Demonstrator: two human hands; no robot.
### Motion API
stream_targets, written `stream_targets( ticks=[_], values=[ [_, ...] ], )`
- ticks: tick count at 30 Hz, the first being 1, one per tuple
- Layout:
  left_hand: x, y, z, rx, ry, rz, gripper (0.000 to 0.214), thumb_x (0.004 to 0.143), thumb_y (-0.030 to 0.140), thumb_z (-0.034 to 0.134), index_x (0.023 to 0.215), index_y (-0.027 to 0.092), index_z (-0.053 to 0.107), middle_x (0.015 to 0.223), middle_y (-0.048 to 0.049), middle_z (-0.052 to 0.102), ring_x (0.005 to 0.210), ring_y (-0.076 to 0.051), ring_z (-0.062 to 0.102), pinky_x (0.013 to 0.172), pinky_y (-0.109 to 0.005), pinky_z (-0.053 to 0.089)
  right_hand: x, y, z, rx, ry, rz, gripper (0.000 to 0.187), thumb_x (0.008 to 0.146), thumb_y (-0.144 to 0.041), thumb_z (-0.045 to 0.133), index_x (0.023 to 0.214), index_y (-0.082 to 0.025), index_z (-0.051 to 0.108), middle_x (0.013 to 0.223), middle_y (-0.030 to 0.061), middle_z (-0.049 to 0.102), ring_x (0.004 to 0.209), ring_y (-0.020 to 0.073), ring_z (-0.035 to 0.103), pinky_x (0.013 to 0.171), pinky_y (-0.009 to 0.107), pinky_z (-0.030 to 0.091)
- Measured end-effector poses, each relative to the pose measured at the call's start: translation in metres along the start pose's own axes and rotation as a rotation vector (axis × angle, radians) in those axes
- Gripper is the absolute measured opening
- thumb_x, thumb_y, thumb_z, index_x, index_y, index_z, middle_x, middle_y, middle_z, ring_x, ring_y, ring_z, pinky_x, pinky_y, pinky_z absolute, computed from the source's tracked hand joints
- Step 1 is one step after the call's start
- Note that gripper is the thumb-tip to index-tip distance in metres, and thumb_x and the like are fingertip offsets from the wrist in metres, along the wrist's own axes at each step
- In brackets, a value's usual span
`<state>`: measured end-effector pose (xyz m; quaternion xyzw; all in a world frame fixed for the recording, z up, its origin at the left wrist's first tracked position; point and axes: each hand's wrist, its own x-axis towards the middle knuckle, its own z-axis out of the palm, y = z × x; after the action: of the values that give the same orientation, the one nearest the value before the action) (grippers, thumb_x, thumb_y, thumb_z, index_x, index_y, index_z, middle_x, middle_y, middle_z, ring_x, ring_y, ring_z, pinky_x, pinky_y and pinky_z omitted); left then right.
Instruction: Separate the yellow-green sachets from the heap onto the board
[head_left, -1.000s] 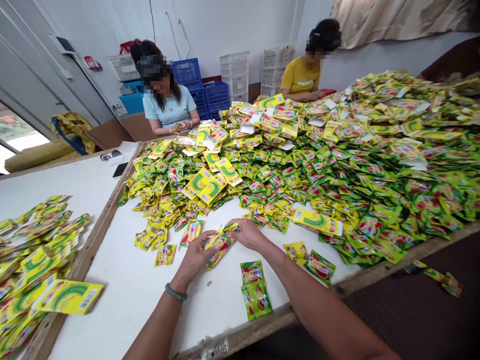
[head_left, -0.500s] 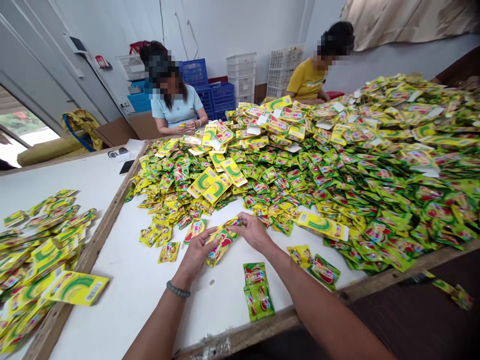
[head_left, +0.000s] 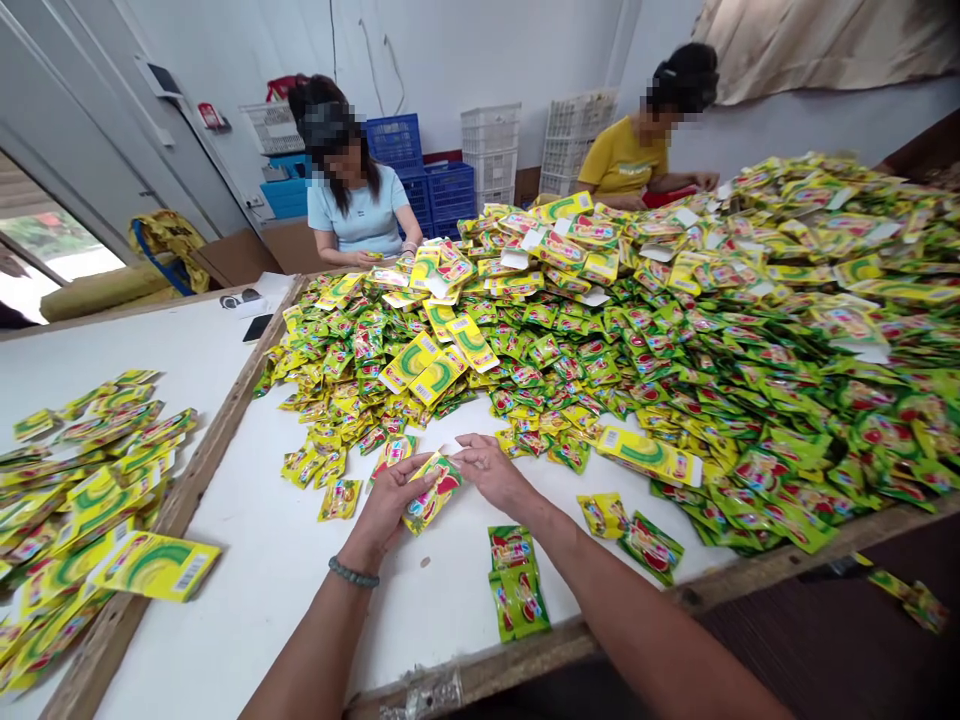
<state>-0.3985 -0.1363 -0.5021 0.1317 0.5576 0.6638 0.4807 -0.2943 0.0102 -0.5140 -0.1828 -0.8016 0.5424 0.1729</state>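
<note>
My left hand (head_left: 388, 502) is closed around a small yellow-and-green printed carton (head_left: 435, 492) with fruit pictures, tilted over the white tabletop. At the carton's upper end, the fingers of my right hand (head_left: 496, 476) pinch its white end flap; the fingertips partly hide that end. Just beyond my left hand lies another carton (head_left: 391, 455), partly covered by my hand. Two green sachets (head_left: 517, 590) rest near the table's front edge. A yellow sachet (head_left: 603, 515) and a green sachet (head_left: 651, 546) lie to the right of my right wrist.
A big heap of sachets (head_left: 697, 350) with cartons on top spreads across the back and right. Left of a wooden divider (head_left: 187, 480) is a pile of filled-looking cartons (head_left: 97, 500). Two people sit across the table, before blue crates (head_left: 450, 195) and white crates (head_left: 489, 150).
The yellow sachet between my right fingers and the carton's end no longer shows. My right fingers have shifted left onto the white flap. The person in yellow has stretched a hand out rightward.
</note>
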Motion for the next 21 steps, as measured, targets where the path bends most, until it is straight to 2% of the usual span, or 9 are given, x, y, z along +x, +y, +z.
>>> stream_targets(
  ticks=[3,5,10,12,14,16,17,18,21],
  values=[
    [0.001,0.004,-0.003,-0.035,-0.001,-0.006,0.049,0.061,0.026,0.078,0.107,0.015,0.064,0.088,-0.0072,0.073,0.071,-0.016,0.067,0.068,-0.025,0.051,-0.002,-0.002,0.003,0.074,-0.043,0.010,0.040,0.086,-0.050,0.043,0.085,-0.022,0.072,0.121,0.0055,0.056,0.120,0.0249,0.036,0.104,0.046,0.023],
    [0.001,0.005,-0.004,-0.048,-0.001,0.003,0.047,0.061,0.025,0.078,0.105,0.015,0.065,0.086,-0.0069,0.073,0.070,-0.015,0.067,0.068,-0.024,0.051,-0.003,-0.004,0.006,0.044,-0.054,-0.013,0.039,0.085,-0.051,0.045,0.085,-0.023,0.071,0.121,0.0048,0.056,0.121,0.0243,0.035,0.106,0.046,0.022],
    [-0.007,-0.002,-0.002,-0.053,-0.014,0.024,0.036,0.058,0.023,0.078,0.092,0.014,0.069,0.079,-0.0056,0.072,0.067,-0.016,0.066,0.068,-0.026,0.050,-0.004,-0.002,0.016,-0.038,-0.203,-0.081,0.036,0.083,-0.050,0.048,0.079,-0.024,0.073,0.119,0.0064,0.057,0.121,0.0279,0.035,0.106,0.050,0.021],
    [-0.009,-0.002,-0.004,0.009,0.007,0.038,0.033,0.057,0.025,0.077,0.087,0.014,0.070,0.077,-0.0056,0.072,0.065,-0.016,0.065,0.065,-0.026,0.049,-0.002,0.002,0.017,-0.021,-0.172,-0.061,0.037,0.080,-0.053,0.050,0.081,-0.024,0.073,0.123,0.0071,0.055,0.120,0.0305,0.038,0.105,0.053,0.022],
    [-0.010,0.010,-0.017,0.078,0.066,0.053,0.033,0.055,0.029,0.078,0.084,0.013,0.070,0.074,-0.0062,0.071,0.062,-0.017,0.063,0.062,-0.028,0.049,0.001,0.007,0.015,0.062,-0.070,-0.036,0.038,0.080,-0.054,0.049,0.095,-0.026,0.070,0.126,0.0075,0.053,0.120,0.0287,0.042,0.101,0.048,0.032],
    [-0.019,0.039,-0.044,0.173,0.274,0.155,0.035,0.053,0.032,0.078,0.080,0.012,0.070,0.072,-0.0073,0.070,0.060,-0.017,0.062,0.059,-0.028,0.048,0.004,0.011,0.010,0.113,0.016,-0.005,0.041,0.078,-0.053,0.051,0.102,-0.025,0.066,0.125,0.0089,0.055,0.118,0.0270,0.045,0.096,0.042,0.040],
    [-0.028,0.058,-0.063,0.227,0.424,0.232,0.037,0.052,0.035,0.078,0.079,0.011,0.069,0.072,-0.0079,0.069,0.060,-0.018,0.062,0.059,-0.029,0.048,0.004,0.013,0.007,0.122,0.042,0.018,0.042,0.077,-0.053,0.052,0.102,-0.023,0.066,0.123,0.0096,0.057,0.116,0.0269,0.048,0.093,0.041,0.042],
    [-0.039,0.079,-0.084,0.309,0.652,0.372,0.040,0.053,0.039,0.076,0.080,0.010,0.068,0.076,-0.0093,0.069,0.063,-0.019,0.062,0.060,-0.030,0.049,0.004,0.014,0.005,0.121,0.060,0.041,0.043,0.075,-0.054,0.053,0.102,-0.022,0.066,0.120,0.0099,0.059,0.114,0.0268,0.051,0.091,0.039,0.044],
    [-0.079,0.133,-0.147,0.403,0.986,0.542,0.054,0.068,0.049,0.062,0.108,0.013,0.058,0.109,-0.0138,0.061,0.097,-0.024,0.059,0.082,-0.036,0.047,0.004,0.017,0.000,0.030,0.161,0.025,0.044,0.074,-0.055,0.052,0.099,-0.022,0.067,0.109,0.0085,0.066,0.102,0.0256,0.059,0.083,0.036,0.049]
  ],
)
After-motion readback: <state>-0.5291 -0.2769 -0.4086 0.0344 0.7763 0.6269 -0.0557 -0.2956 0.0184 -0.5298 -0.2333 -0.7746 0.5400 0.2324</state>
